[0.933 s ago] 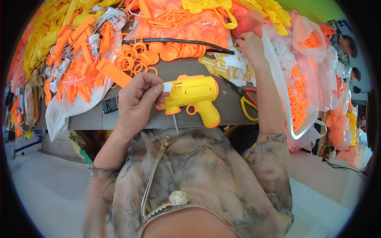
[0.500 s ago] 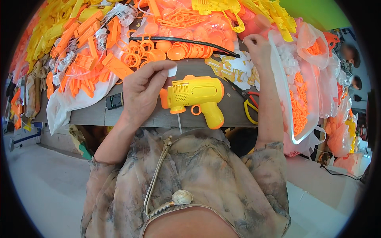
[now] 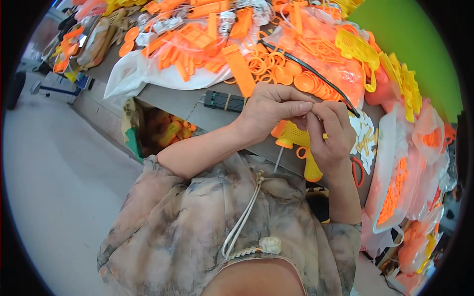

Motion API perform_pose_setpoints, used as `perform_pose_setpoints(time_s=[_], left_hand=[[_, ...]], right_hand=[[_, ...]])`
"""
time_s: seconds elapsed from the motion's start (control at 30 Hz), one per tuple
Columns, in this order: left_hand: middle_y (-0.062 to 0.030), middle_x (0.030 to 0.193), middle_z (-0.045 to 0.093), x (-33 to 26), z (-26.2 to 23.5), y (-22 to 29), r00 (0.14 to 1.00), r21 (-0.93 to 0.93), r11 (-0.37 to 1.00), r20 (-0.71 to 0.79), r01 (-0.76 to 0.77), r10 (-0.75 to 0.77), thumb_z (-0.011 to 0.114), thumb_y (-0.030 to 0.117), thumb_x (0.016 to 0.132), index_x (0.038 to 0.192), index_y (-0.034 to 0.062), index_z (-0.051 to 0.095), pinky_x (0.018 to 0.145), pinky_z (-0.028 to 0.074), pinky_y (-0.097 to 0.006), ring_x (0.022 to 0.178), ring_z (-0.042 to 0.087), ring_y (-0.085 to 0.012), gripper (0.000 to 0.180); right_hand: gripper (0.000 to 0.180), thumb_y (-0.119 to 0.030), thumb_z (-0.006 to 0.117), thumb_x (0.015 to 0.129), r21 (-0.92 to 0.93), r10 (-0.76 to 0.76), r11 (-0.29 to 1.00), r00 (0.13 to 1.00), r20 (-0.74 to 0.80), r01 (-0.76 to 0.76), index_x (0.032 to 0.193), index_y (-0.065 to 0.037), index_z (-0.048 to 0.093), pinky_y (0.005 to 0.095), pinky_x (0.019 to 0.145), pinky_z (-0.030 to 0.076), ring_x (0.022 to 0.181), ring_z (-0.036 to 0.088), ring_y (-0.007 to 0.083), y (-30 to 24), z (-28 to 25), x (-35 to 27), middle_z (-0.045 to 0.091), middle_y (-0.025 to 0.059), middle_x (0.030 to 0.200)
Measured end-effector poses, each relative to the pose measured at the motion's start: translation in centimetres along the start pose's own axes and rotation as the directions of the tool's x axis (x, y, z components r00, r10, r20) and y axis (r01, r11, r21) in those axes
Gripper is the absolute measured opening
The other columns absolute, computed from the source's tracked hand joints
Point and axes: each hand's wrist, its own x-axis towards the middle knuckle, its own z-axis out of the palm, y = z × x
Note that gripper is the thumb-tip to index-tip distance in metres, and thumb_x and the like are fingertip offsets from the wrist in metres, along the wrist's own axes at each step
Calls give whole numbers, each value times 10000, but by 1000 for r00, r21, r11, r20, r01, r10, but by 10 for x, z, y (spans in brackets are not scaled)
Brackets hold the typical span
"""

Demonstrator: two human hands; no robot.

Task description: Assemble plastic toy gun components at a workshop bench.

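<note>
My left hand (image 3: pixel 274 111) and my right hand (image 3: pixel 332 133) meet fingertip to fingertip above the table. Both are pinched closed; whatever lies between the fingers is hidden. Below them lies a yellow toy gun (image 3: pixel 312 170) with orange trim, its body partly covered by my right hand. A thin pale rod (image 3: pixel 279 159) sticks out from its underside. Beside my left wrist is a dark block with a band around it (image 3: pixel 223 100). A red handle of the cutting pliers (image 3: pixel 358 172) shows beside my right wrist.
Orange parts (image 3: pixel 197 44) and orange rings (image 3: pixel 266 64) heap behind my hands, with a black cable (image 3: pixel 316 74) across them. White cut-out pieces (image 3: pixel 364 140) lie right, beside a translucent tub (image 3: pixel 380 197) of orange links. An open box (image 3: pixel 132 128) holds toys below the table edge.
My hands have come together at the fingertips; before, they were apart, the left pinching a small white piece. The head view has swung left, so the scene sits further right.
</note>
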Motion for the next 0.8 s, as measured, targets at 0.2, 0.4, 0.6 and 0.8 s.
perform_pose_setpoints(time_s=[0.2, 0.4, 0.6, 0.8], left_hand=[[-151, 872, 669, -31, -29, 22, 986, 59, 998, -168, 1, 9, 594, 22, 871, 1036, -60, 626, 626, 560, -323, 706, 666, -211, 187], [-92, 829, 679, -80, -157, 116, 563, 867, 498, -422, 21, 710, 616, 32, 858, 987, -41, 647, 656, 503, -252, 723, 633, -131, 151], [-58, 793, 676, -108, -239, 139, 710, 833, -83, -408, 546, 574, 655, 83, 802, 890, 38, 686, 675, 486, -287, 738, 635, -157, 104], [-90, 860, 625, -101, -291, 134, 795, 734, -574, 76, 364, 602, 668, 80, 690, 747, 85, 682, 769, 468, -388, 857, 587, -278, 59]], right_hand=[[259, 94, 600, 790, 214, 112, 965, 975, 194, -154, 1039, 22, 609, 247, 633, 448, 745, 558, 144, -18, -3, 4, 593, 89, 930], [307, 96, 605, 776, 177, 235, 952, 967, 96, -249, 1074, 21, 602, 225, 614, 432, 698, 533, 113, 11, -53, -28, 601, 73, 927], [255, 42, 515, 899, 392, 574, 733, 815, 84, -557, 1148, 56, 571, 197, 612, 428, 696, 521, 77, 33, -72, -63, 614, 92, 952], [240, 11, 547, 898, 400, 687, 667, 726, -6, -628, 1132, 57, 576, 203, 599, 437, 680, 528, 80, 34, -81, -81, 618, 89, 924]])
